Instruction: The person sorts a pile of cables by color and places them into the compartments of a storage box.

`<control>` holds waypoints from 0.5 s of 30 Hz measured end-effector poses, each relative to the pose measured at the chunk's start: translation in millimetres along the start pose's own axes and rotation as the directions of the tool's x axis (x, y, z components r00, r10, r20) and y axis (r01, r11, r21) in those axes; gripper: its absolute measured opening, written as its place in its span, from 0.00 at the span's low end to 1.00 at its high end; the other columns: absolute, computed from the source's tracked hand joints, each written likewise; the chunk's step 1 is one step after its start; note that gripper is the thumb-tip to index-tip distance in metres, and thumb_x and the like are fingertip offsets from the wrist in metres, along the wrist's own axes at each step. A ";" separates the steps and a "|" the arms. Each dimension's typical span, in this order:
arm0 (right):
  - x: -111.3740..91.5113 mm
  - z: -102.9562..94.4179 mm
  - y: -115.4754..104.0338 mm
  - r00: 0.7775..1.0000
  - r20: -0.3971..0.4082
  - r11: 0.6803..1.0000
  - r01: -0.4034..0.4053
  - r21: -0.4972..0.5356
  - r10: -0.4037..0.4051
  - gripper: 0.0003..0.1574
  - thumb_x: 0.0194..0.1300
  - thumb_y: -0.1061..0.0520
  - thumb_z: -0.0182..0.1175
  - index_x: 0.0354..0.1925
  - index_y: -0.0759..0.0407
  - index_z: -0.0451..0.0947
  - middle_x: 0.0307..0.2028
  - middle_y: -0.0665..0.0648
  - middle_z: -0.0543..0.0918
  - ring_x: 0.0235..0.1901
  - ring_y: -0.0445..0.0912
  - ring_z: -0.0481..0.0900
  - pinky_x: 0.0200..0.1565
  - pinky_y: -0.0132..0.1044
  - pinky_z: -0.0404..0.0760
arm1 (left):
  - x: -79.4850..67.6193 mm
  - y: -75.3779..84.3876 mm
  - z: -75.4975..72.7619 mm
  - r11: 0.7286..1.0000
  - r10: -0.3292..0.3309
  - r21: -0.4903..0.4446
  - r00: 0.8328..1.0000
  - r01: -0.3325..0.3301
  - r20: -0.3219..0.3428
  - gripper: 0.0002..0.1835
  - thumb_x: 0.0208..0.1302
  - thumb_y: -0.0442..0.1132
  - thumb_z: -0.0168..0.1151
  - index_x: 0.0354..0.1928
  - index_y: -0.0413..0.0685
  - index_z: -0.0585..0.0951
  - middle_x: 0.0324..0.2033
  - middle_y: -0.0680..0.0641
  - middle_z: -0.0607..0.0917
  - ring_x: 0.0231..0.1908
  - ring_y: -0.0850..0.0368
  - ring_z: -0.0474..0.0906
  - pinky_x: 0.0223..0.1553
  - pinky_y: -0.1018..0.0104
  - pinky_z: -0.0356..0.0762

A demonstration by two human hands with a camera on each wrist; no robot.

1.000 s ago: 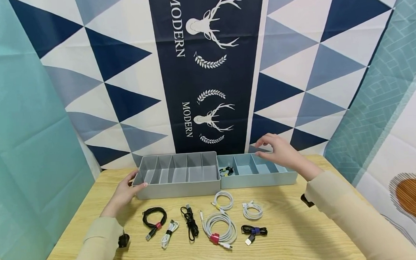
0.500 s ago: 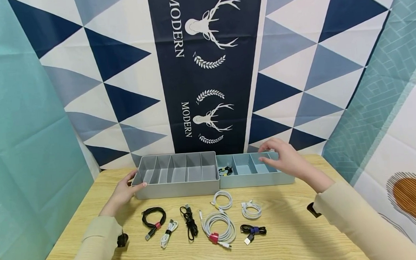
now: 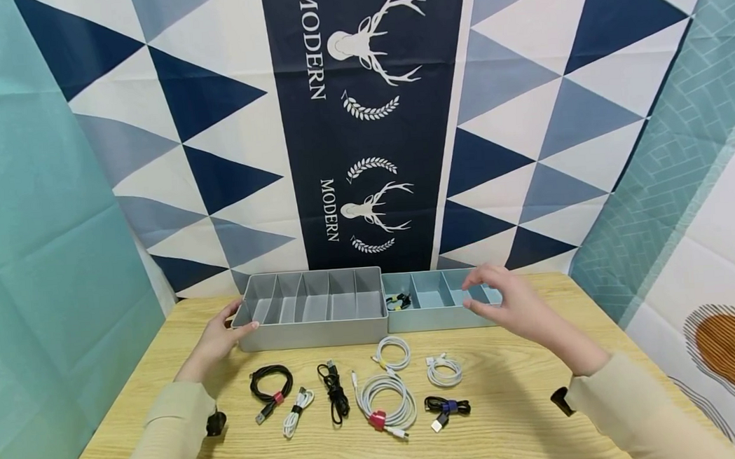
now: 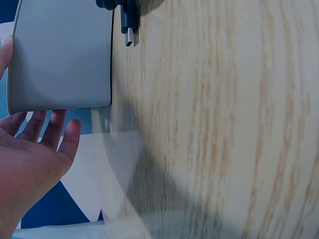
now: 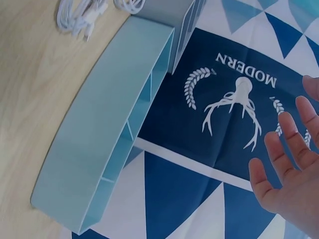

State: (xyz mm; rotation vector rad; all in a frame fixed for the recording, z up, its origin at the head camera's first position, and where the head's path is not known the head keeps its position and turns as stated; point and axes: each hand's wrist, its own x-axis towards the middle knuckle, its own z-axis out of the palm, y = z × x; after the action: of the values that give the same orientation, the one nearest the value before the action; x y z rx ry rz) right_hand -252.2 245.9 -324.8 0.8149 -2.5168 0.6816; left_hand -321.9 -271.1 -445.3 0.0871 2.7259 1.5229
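My left hand (image 3: 216,339) grips the left end of a long grey divided storage box (image 3: 313,334), thumb over its front rim and fingers around the end wall. In the left wrist view the fingers (image 4: 59,128) show along the box's end. My right hand (image 3: 504,302) is in the air over the right end of a light blue divided box (image 3: 442,317), holding nothing, thumb and fingers apart. In the right wrist view its fingers (image 5: 286,144) are spread and gently bent, clear of the blue box. A small black and yellow cable (image 3: 399,301) lies in the blue box's leftmost compartment.
In front of the boxes lie several coiled cables: black with a red tie (image 3: 273,393), small white (image 3: 299,413), black (image 3: 335,393), large white with a red tie (image 3: 410,402), two white coils (image 3: 407,353) (image 3: 445,378), and black with a blue tie (image 3: 457,406). A patterned cloth (image 3: 374,131) hangs behind.
My right hand has moved to the right and lower, toward the near side of the blue box's right end. The left hand stays on the grey box.
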 end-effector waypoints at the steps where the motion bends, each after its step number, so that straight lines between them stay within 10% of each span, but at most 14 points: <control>1: -1.9 0.9 -1.7 1.000 -0.008 1.000 0.008 0.000 -0.008 0.12 0.54 0.51 0.63 0.39 0.45 0.74 0.42 0.46 0.75 0.44 0.44 0.72 0.42 0.47 0.74 | 0.1 -0.2 0.0 1.000 0.002 0.001 1.000 -0.002 -0.002 0.44 0.56 0.52 0.59 0.69 0.50 0.47 0.66 0.39 0.53 0.59 0.39 0.59 0.47 0.52 0.71; 15: -28.6 14.1 -20.3 0.999 -0.045 1.000 0.007 -0.006 -0.007 0.18 0.51 0.53 0.66 0.42 0.44 0.74 0.42 0.41 0.75 0.43 0.38 0.71 0.39 0.39 0.73 | 1.7 -1.7 0.4 1.000 0.001 -0.006 1.000 -0.001 0.003 0.49 0.52 0.59 0.60 0.69 0.49 0.47 0.66 0.39 0.52 0.60 0.38 0.58 0.49 0.50 0.70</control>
State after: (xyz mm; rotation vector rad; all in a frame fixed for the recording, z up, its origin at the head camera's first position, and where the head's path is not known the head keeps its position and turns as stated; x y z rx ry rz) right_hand -221.3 235.8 -344.1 0.7971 -2.4740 0.6823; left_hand -323.6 -271.6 -446.9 0.0902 2.7197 1.5298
